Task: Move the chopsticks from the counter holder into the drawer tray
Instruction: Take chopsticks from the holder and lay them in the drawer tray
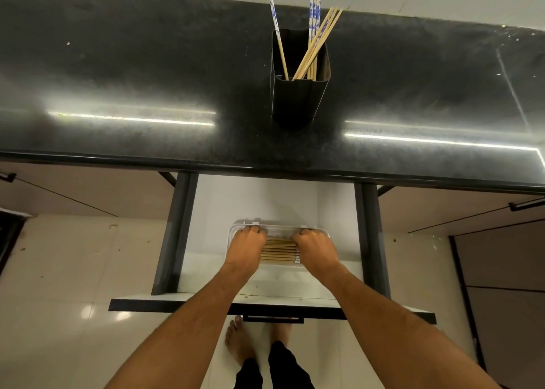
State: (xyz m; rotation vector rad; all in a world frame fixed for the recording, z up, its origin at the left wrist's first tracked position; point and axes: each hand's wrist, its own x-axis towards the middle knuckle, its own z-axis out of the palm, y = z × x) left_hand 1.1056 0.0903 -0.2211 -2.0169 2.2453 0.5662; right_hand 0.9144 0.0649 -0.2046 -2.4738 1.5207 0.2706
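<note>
A black rectangular holder [298,96] stands on the dark counter with several chopsticks [315,40] leaning in it, some with blue-and-white tops. Below, a white drawer [259,200] is pulled out. A clear tray [280,229] lies in it with several wooden chopsticks [279,251] side by side. My left hand [247,247] rests over the tray's left end and my right hand [317,248] over its right end. Both hands have fingers curled down onto the chopstick ends at the tray's far rim.
The dark stone counter [147,79] spans the view and its front edge overhangs the drawer. Dark drawer rails [174,235] run on both sides. The drawer front with its handle [272,319] is near my bare feet on the tiled floor.
</note>
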